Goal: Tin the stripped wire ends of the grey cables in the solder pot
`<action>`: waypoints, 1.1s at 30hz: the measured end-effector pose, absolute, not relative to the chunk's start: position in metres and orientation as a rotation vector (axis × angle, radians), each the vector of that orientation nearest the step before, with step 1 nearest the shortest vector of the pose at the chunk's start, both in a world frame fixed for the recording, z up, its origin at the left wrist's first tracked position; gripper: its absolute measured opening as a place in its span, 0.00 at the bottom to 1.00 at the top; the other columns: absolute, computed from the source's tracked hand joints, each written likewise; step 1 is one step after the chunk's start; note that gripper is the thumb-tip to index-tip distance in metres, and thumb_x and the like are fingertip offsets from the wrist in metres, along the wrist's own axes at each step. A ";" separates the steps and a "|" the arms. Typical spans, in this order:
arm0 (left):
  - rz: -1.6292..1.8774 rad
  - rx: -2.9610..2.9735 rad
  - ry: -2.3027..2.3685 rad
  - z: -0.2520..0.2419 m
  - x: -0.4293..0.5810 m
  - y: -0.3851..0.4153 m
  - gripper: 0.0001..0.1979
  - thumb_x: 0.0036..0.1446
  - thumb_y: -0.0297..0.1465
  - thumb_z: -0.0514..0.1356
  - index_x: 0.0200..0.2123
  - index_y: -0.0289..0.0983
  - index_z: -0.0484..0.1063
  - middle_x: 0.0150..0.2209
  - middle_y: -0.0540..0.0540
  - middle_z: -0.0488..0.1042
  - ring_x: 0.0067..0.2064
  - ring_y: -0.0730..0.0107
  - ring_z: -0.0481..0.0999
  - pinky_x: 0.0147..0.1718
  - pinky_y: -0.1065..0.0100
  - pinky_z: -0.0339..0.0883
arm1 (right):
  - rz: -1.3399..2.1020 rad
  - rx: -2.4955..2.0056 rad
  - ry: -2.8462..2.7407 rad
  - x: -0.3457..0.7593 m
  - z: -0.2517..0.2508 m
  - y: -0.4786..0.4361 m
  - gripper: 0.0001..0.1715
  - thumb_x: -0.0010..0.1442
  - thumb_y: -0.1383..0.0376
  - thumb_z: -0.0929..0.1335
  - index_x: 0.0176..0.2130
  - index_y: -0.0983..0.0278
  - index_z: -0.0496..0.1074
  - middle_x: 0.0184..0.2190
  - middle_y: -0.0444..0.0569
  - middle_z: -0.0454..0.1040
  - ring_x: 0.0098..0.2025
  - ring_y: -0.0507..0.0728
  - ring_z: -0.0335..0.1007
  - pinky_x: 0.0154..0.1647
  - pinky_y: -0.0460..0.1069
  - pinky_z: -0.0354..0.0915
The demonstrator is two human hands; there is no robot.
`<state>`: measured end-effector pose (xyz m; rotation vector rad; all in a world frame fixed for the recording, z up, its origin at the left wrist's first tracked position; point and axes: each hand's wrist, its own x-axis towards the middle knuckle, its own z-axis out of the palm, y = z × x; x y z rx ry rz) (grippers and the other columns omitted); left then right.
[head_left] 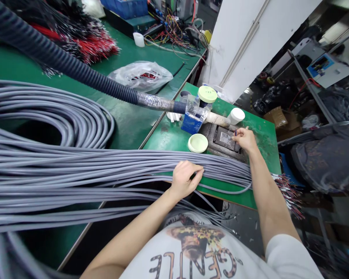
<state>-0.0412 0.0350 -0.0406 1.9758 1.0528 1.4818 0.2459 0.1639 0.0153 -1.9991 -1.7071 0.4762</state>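
My right hand [244,140] pinches thin wires [230,139] whose ends point at the shiny silver surface of a dark, square solder pot [211,135]. Whether the tips touch that surface is too small to tell. Over the long bundle of grey cables [145,161] lies my left hand [186,178], thumb and forefinger brought together at the tips; anything between them is hidden. The bundle runs under my right forearm and ends in stripped, multicoloured wires [287,195]. Beside the pot are a pale green lid [197,143] and a white tub [236,116].
A ribbed black hose [104,83] crosses to a nozzle by the pot, next to a blue box [191,123] and a yellow-green lidded jar [207,94]. Coiled grey cables [84,112] and a plastic bag [142,75] lie left. A white pillar [244,35] stands behind.
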 end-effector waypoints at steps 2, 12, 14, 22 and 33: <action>1.483 1.979 1.054 -0.040 -0.041 0.035 0.03 0.55 0.27 0.59 0.34 0.39 0.73 0.29 0.47 0.78 0.31 0.68 0.72 0.33 0.65 0.60 | 0.606 -1.882 -1.701 0.234 0.024 0.159 0.13 0.44 0.59 0.71 0.28 0.65 0.69 0.19 0.42 0.69 0.20 0.50 0.62 0.23 0.46 0.61; 1.476 1.984 1.070 -0.038 -0.040 0.034 0.03 0.56 0.27 0.59 0.33 0.38 0.73 0.29 0.47 0.78 0.31 0.69 0.72 0.33 0.65 0.59 | 0.779 -1.621 -2.002 0.136 0.044 0.157 0.04 0.44 0.68 0.69 0.26 0.65 0.69 0.18 0.40 0.66 0.21 0.49 0.61 0.23 0.44 0.55; 1.482 1.989 1.069 -0.039 -0.040 0.035 0.03 0.56 0.27 0.59 0.33 0.38 0.72 0.29 0.47 0.77 0.31 0.70 0.71 0.33 0.65 0.58 | 0.692 -1.653 -2.096 0.124 0.039 0.160 0.03 0.44 0.68 0.68 0.26 0.65 0.70 0.19 0.40 0.67 0.22 0.49 0.61 0.24 0.44 0.54; 1.508 2.002 1.053 -0.039 -0.039 0.036 0.03 0.56 0.26 0.59 0.33 0.38 0.72 0.29 0.48 0.77 0.30 0.70 0.71 0.32 0.64 0.57 | 0.553 -1.800 -2.263 0.106 0.026 0.166 0.05 0.44 0.69 0.67 0.27 0.63 0.71 0.20 0.40 0.70 0.24 0.50 0.63 0.25 0.45 0.52; 1.510 2.001 1.049 -0.039 -0.040 0.036 0.03 0.55 0.26 0.59 0.34 0.38 0.72 0.28 0.48 0.77 0.30 0.70 0.71 0.32 0.65 0.57 | 0.525 -1.737 -2.137 0.138 0.039 0.165 0.04 0.44 0.67 0.68 0.27 0.64 0.70 0.20 0.41 0.69 0.23 0.50 0.63 0.25 0.45 0.54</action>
